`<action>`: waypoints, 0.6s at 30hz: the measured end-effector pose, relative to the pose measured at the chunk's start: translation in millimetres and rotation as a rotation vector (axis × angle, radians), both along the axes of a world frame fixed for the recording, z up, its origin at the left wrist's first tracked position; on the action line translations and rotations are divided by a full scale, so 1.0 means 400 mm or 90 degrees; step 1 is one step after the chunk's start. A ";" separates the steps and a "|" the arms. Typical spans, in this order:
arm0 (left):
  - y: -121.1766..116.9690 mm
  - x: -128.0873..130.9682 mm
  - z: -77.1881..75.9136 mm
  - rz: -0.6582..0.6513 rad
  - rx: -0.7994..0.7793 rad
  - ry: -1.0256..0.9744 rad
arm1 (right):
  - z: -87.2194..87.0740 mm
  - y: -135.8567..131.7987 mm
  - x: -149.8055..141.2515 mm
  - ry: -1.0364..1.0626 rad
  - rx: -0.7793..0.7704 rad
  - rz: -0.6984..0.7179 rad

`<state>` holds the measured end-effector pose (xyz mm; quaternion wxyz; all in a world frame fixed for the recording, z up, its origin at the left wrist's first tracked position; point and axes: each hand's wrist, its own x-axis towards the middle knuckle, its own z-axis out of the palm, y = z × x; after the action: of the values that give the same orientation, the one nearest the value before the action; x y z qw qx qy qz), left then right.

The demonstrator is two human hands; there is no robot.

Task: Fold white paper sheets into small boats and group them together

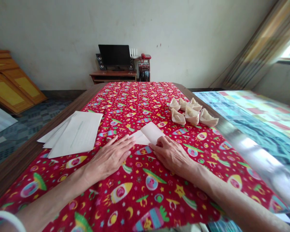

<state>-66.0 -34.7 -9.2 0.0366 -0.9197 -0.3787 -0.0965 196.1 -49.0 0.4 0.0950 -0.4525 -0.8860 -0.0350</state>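
A partly folded sheet of white paper (pixel 149 132) lies on the red patterned cloth in front of me, with a crease down its middle. My left hand (pixel 117 151) rests flat, fingers stretched out, their tips on the paper's left corner. At the right corner my right hand (pixel 170 153) has its fingers curled and pinched on the paper's edge. Left of my hands is a fanned stack of white paper sheets (pixel 77 133), the top one with a faint green mark. Several folded paper boats (pixel 192 114) sit grouped on the right.
The red cloth (pixel 140 193) covers a dark wooden table (pixel 70 104). Beyond it, a monitor (pixel 114 55) with speakers and a red telephone (pixel 145 57) stand by the wall. A wooden cabinet (pixel 16 83) is at left, a bed (pixel 244 112) at right.
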 end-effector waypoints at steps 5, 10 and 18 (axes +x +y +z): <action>-0.003 0.000 0.015 0.050 0.061 -0.048 | 0.007 -0.002 -0.003 -0.003 0.006 0.004; 0.001 0.072 0.031 -0.052 0.090 -0.091 | 0.005 -0.003 -0.001 0.005 0.024 0.017; 0.016 0.119 0.028 -0.112 0.051 -0.085 | -0.028 0.070 0.077 -0.010 0.215 -0.019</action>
<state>-18.5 -28.2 2.0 0.0395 -0.9388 -0.2937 -0.1754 226.7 -21.0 -11.0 0.1620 -0.4432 -0.8613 -0.1885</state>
